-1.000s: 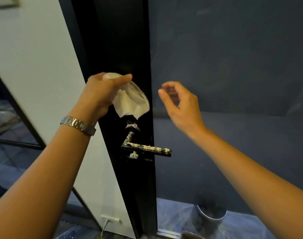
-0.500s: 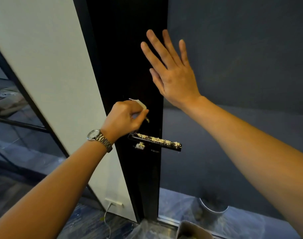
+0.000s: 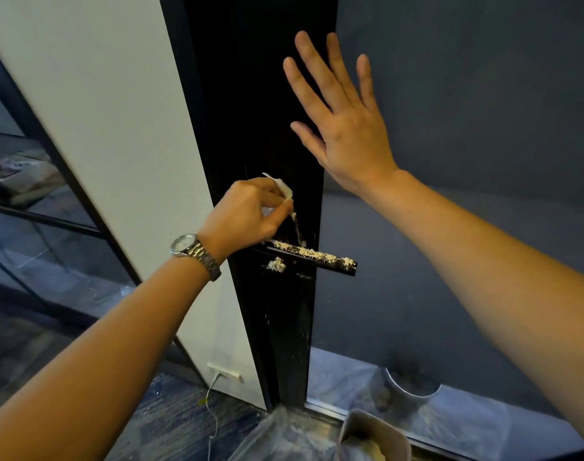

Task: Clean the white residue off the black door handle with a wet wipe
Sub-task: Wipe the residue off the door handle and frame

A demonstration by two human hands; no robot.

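Left hand dropped to door handle, frame centre, pinching wet wipe; right hand fingers spread on door. Risk: bunched wipe smears white residue.

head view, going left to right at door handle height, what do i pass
silver metal wristwatch → left hand pinching a crumpled white wet wipe → black lever door handle crusted with white residue → bare right forearm; the flat right hand is above the handle and overlaps it, so it's left out

Left hand, wipe just above handle; right hand higher, before door.
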